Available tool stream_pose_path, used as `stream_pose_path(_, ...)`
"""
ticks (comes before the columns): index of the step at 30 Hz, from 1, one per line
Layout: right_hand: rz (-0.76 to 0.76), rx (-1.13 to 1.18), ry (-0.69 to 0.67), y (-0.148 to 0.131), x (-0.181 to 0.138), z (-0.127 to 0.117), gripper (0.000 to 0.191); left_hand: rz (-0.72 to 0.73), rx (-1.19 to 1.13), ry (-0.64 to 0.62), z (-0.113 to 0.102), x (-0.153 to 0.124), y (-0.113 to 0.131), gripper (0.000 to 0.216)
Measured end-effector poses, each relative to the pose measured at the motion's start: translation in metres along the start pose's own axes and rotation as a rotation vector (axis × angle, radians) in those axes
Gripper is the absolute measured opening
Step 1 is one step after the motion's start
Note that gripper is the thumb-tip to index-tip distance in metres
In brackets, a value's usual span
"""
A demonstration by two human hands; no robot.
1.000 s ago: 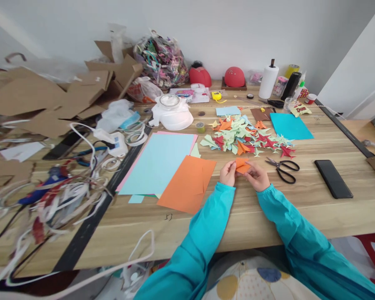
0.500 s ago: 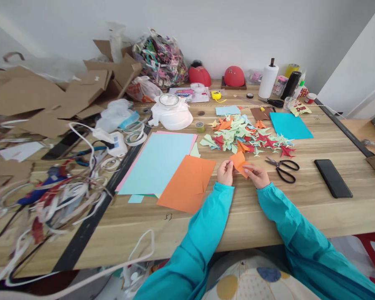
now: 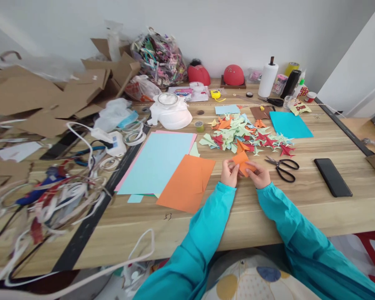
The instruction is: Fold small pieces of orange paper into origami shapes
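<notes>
Between my two hands is a small square of orange paper (image 3: 241, 159), with a crease showing across it. My left hand (image 3: 229, 173) pinches its left edge, thumb on top. The fingers of my right hand (image 3: 258, 175) grip its lower right edge. Just beyond lies a heap of folded paper cranes (image 3: 234, 132) in pale green, red and orange. Black-handled scissors (image 3: 283, 168) rest to the right of my right hand. On the left, a large orange sheet (image 3: 186, 183) overlaps a stack of light blue and pink sheets (image 3: 156, 162).
A black phone (image 3: 333, 177) lies at the right. Behind the cranes are a turquoise sheet (image 3: 291, 124) and a yellow tape measure (image 3: 216, 95). Tangled cords (image 3: 68, 200) and cardboard (image 3: 25, 91) crowd the left side. A white paper roll (image 3: 268, 80) stands at the back.
My left hand has shifted slightly right, closer to my right hand. The orange paper has turned and now lies flatter between my fingers.
</notes>
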State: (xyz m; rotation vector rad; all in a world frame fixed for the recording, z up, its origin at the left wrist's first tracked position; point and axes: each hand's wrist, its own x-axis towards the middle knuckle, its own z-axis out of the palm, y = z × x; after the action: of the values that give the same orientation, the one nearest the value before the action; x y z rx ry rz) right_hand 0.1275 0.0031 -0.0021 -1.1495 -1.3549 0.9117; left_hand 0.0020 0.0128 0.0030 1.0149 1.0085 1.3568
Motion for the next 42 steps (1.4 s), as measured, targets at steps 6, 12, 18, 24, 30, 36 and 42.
stream_pose_path(6, -0.006, -0.019, -0.055, -0.001, -0.001, 0.001, 0.027, 0.055, 0.018, 0.041, -0.005, 0.001, 0.002, 0.038)
stream_pose_path(12, 0.025, -0.011, -0.069, 0.0, 0.0, -0.001, 0.026, 0.058, 0.071, -0.002, -0.005, 0.0, 0.007, 0.027)
stream_pose_path(18, -0.089, -0.135, -0.137, -0.011, -0.001, -0.006, 0.024, 0.043, 0.103, 0.031, -0.011, 0.005, 0.002, 0.027)
stream_pose_path(24, -0.377, -0.399, -0.198, -0.015, 0.0, -0.006, 0.045, 0.06, 0.06, 0.09, -0.016, 0.008, 0.0, 0.029)
stream_pose_path(30, -0.477, -0.428, -0.083, -0.006, 0.004, -0.005, 0.028, 0.043, 0.06, 0.063, -0.01, 0.004, 0.007, 0.03)
stream_pose_path(36, -0.275, -0.238, -0.004, -0.012, 0.003, -0.002, 0.014, 0.037, 0.021, 0.061, -0.006, 0.0, 0.014, 0.028)
stream_pose_path(42, -0.059, 0.039, 0.026, -0.01, 0.003, 0.002, 0.013, 0.039, -0.036, 0.023, -0.003, -0.003, 0.014, 0.036)
